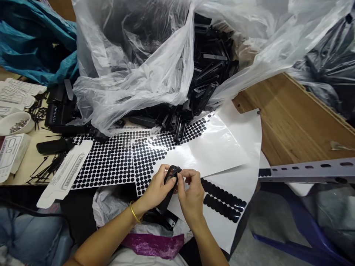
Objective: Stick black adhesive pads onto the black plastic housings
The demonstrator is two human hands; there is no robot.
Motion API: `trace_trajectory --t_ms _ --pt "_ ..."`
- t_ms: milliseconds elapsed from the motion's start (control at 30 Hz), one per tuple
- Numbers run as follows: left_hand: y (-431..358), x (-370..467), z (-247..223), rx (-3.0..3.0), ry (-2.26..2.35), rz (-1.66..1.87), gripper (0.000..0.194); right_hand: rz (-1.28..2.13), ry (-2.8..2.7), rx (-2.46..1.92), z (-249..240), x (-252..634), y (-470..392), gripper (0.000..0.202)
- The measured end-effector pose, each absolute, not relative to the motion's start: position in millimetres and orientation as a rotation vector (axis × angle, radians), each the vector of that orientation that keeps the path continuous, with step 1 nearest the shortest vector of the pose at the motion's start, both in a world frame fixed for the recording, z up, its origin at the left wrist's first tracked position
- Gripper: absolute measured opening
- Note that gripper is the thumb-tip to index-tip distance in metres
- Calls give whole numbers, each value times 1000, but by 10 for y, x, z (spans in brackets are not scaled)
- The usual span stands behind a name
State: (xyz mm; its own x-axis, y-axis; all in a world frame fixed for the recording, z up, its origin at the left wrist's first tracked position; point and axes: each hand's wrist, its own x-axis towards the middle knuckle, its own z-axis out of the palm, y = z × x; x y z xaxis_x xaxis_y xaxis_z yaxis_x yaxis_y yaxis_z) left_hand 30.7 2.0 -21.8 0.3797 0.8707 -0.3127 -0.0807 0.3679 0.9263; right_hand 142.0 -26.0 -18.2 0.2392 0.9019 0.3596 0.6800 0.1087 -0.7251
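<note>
My left hand (155, 187) is wrapped round a long black plastic case piece (165, 201), held at a slant with its looped, ribbed end uppermost. At that upper end, the thumb and forefinger of my right hand (191, 194) are pinched together against the piece. Anything small between those fingertips is hidden. Under and beyond my hands lie sheets of round black stickers (107, 159), partly peeled to bare white backing (205, 147). Overlapping black stickers (223, 201) sit in two rows on a white sheet to the right of my right hand.
Behind the sheets, many black plastic pieces (208, 74) spill from a clear plastic bag (144, 74). Leftward are a flat printed card box (66, 175), black cable ties (52, 168) and a bowl of small screws (15, 122). A perforated metal rail (310, 168) edges the right side.
</note>
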Motion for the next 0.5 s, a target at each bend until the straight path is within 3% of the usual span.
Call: trace_trajectory --t_ms 133,300,500 --pt "37 295 -266 995 926 744 22 112 -1704 -1582 -255 1435 -234 12" --pt "1 205 -180 777 832 646 31 95 -1526 -1725 -233 1697 -173 39" --pt "263 -44 7 1226 813 432 28 338 -1321 -1787 -155 1888 -237 32"
